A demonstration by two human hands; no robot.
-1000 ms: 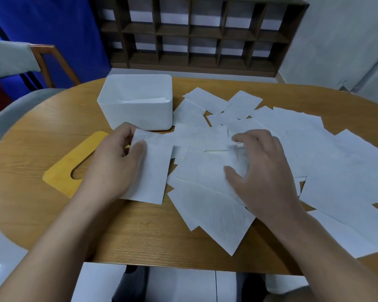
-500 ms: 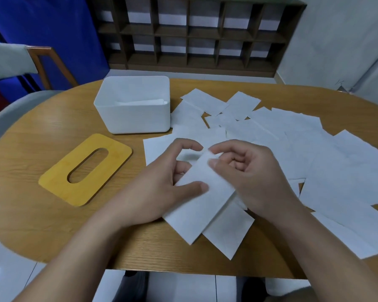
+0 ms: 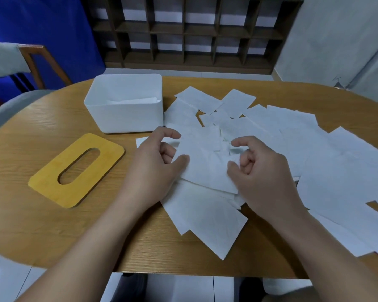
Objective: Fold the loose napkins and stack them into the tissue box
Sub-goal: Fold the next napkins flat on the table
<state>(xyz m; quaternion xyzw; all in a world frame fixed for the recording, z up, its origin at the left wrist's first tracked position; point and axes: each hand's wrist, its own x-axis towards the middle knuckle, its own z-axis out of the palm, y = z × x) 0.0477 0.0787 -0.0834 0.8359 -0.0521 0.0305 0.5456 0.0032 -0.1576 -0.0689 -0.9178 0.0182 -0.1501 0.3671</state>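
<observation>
Both hands hold one white napkin (image 3: 205, 164) just above the table's middle. My left hand (image 3: 155, 168) pinches its left edge between thumb and curled fingers. My right hand (image 3: 258, 171) pinches its right edge the same way. Several loose napkins (image 3: 314, 153) lie spread over the right half of the table, and one more (image 3: 207, 223) lies under the held one. The white open tissue box (image 3: 127, 118) stands at the back left, with folded napkins (image 3: 131, 100) inside it.
A yellow wooden lid (image 3: 74, 173) with an oval slot lies flat on the table left of my hands. The oval wooden table (image 3: 42, 225) ends close to me. A chair (image 3: 37, 62) stands at the back left, and a dark shelf unit (image 3: 194, 33) stands behind the table.
My left hand left the folded napkin near the lid and came to the middle. Both hands took up one napkin from the pile and now hold it by its two side edges.
</observation>
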